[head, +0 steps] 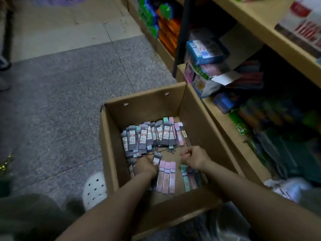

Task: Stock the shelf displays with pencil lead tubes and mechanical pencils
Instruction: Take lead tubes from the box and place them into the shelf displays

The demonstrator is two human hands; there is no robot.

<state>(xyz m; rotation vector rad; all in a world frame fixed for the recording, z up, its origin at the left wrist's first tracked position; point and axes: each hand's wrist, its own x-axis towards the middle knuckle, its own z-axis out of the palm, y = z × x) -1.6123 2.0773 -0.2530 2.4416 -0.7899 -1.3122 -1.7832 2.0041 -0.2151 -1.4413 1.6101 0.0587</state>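
Both your hands are down inside the open cardboard box (111,146) on the grey speckled floor (60,101). Your left hand (146,166) grips a dark pencil lead tube (156,159), fingers curled round its lower end; the tube tilts up toward the far pile. Your right hand (193,158) is curled into a loose fist near the box's centre; whether it holds anything, cannot tell. Far pile of dark lead tubes (149,138) lies heaped against the back half of the box floor. Three pink tubes (166,177) lie side by side just beside your left wrist. A teal tube (184,178) lies under your right wrist. Wooden shelf unit (225,117) stands to the right of the box, touching it. White perforated clog (94,189) sits left of the box.
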